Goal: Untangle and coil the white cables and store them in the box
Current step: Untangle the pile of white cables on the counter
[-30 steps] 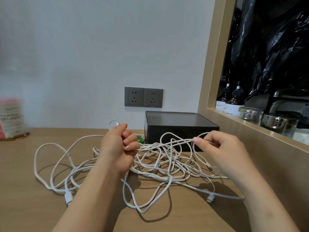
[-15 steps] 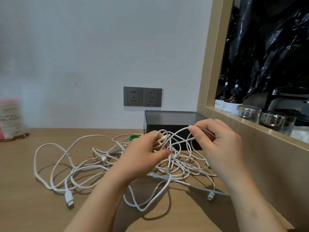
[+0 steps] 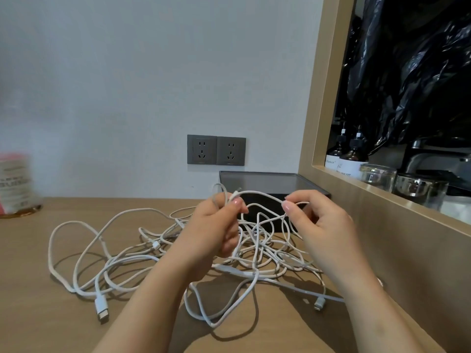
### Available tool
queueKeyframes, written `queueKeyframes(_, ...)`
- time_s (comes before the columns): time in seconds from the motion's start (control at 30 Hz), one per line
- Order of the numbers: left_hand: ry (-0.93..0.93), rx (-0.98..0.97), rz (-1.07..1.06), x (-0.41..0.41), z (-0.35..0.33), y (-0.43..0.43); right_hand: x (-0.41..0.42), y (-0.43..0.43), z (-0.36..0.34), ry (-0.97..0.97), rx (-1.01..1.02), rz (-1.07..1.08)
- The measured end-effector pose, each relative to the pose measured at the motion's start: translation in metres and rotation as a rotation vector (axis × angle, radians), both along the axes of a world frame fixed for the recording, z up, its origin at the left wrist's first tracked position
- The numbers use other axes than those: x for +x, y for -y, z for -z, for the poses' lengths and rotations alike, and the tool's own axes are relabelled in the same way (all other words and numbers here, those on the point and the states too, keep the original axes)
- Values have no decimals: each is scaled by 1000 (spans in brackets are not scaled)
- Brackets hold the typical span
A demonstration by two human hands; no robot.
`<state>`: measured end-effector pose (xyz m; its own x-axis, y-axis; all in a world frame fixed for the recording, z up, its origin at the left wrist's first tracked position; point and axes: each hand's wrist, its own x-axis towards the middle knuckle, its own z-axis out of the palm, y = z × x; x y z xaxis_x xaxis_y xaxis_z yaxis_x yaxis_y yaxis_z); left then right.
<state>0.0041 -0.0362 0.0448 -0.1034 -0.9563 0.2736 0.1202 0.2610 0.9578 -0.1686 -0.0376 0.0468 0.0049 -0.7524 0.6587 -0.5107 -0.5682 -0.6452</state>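
The left hand and right hand each pinch a strand of the white cables, raised just in front of the box. The remaining thin, round loops lie tangled on the wooden counter, spreading left of the box. The box is dark and rectangular, and its contents cannot be made out. Behind it are 2 grey outlets.
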Motion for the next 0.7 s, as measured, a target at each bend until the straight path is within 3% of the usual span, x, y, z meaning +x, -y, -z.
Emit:
queueKeyframes(0.13,-224,65,-8,8,-4,3,-7,1,-1,0,13,15)
queueKeyframes(0.33,104,96,-187,3,7,7,-1,-2,-2,90,-27,-23)
queueKeyframes(0.7,-193,205,55,3,-2,5,12,-1,1,172,104,-79)
